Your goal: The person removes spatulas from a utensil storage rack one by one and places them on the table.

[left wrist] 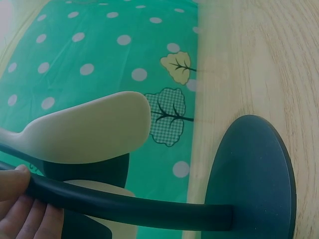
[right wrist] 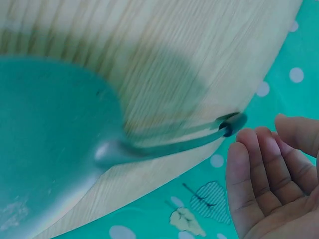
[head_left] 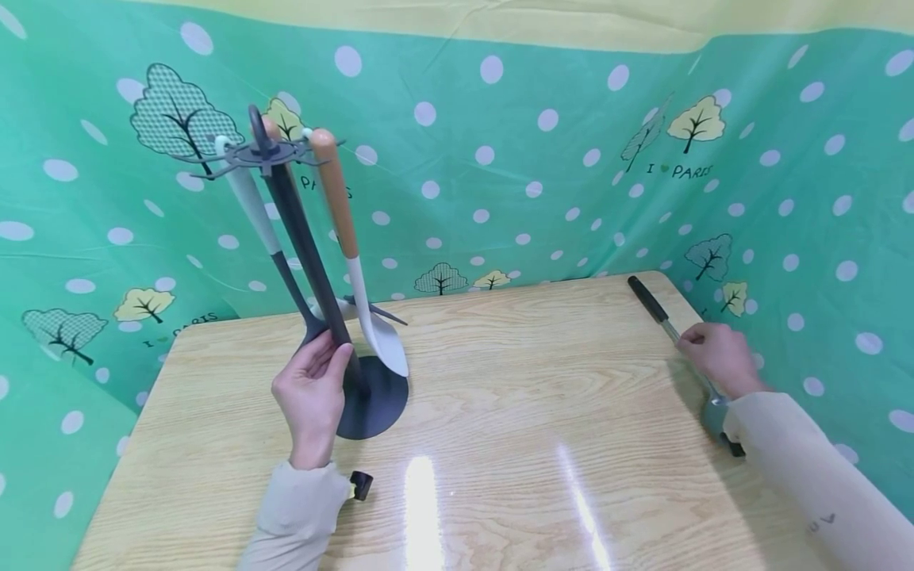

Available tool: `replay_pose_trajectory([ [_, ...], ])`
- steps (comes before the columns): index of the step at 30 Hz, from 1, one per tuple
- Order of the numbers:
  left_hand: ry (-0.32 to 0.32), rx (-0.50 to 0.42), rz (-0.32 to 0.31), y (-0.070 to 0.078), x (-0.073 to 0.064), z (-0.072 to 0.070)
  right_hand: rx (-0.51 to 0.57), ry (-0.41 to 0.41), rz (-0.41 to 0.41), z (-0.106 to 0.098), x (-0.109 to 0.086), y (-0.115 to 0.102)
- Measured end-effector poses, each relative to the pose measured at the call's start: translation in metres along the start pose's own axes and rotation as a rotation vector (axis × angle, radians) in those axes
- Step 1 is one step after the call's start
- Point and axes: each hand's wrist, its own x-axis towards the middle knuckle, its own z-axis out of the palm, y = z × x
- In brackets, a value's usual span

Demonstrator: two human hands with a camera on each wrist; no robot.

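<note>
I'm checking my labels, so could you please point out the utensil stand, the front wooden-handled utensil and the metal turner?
Utensil stand (head_left: 314, 262): head view, middle of its post.
Front wooden-handled utensil (head_left: 347, 242): head view, lower handle.
Metal turner (right wrist: 57, 129): right wrist view, broad blade.

Left grip pinches; right grip hangs loosely cupped

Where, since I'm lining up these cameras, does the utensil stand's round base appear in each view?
Head: the round base sits left of centre, below mid-height.
Left wrist: the round base, at lower right.
Right wrist: not in it.
Shared landmark: the dotted green cloth, in all three.
</note>
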Motion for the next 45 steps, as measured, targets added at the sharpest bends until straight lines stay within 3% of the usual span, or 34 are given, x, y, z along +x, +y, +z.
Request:
replay_pose_trajectory([
  [13, -0.004, -0.015, 0.001, 0.001, -0.001, 0.000, 0.044, 0.054, -0.097, 0.016, -0.002, -0.027],
  [26, 0.003, -0.021, 0.002, 0.001, -0.001, 0.000, 0.108, 0.039, -0.151, 0.033, -0.007, -0.061],
  [35, 0.004, -0.023, 0.000, 0.002, -0.001, 0.000, 0.150, 0.075, -0.203, 0.046, -0.007, -0.080],
  [45, -0.011, 0.024, -0.009, 0.002, -0.001, 0.000, 0.200, 0.043, -0.204, 0.058, -0.008, -0.093],
])
